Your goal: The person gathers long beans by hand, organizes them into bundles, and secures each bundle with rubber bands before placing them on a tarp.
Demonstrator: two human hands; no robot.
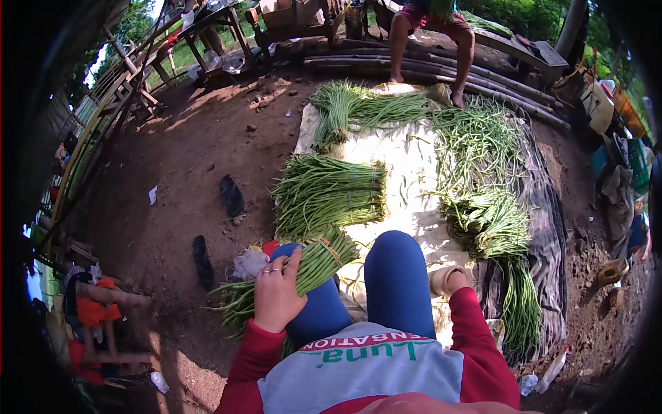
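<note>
My left hand (277, 293), with a ring on one finger, is closed over a bundle of long green beans (318, 265) lying across my left thigh. A band circles the bundle near its right end. Beside my right knee, my right hand (456, 281) reaches down at a tan roll (441, 279); its fingers are mostly hidden. Large tied bean bundles (331, 193) lie on the pale sheet (407, 152) in front of my knees. More beans (489, 221) are heaped to the right.
Another person's bare legs (462, 62) are at the sheet's far edge, near bamboo poles (510, 93). Two dark sandals (232, 196) lie on the dirt at left. A wooden rail (114, 295) stands at lower left, and a plastic bottle (553, 371) lies at lower right.
</note>
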